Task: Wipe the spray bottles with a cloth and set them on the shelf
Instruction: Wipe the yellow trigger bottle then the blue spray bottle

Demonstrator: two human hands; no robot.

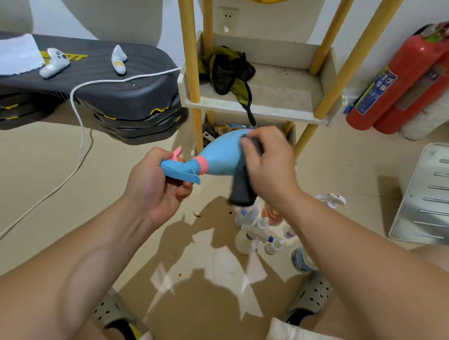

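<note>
I hold a blue spray bottle [219, 154] with a pink collar on its side, in the air in front of the shelf [264, 106]. My left hand [155, 187] grips its spray head and trigger. My right hand [269, 165] holds a dark grey cloth [242, 187] pressed against the bottle's body; the cloth's loose end hangs down. Several more spray bottles [258, 229] stand clustered on the floor below my right forearm, partly hidden by it.
The cream shelf with yellow posts holds a dark green and black rag [227, 70] on its middle tier. Stacked black step platforms [88, 93] lie at left, with a white cable [78, 154]. Red fire extinguishers [403, 82] and a metal panel [433, 195] sit at right.
</note>
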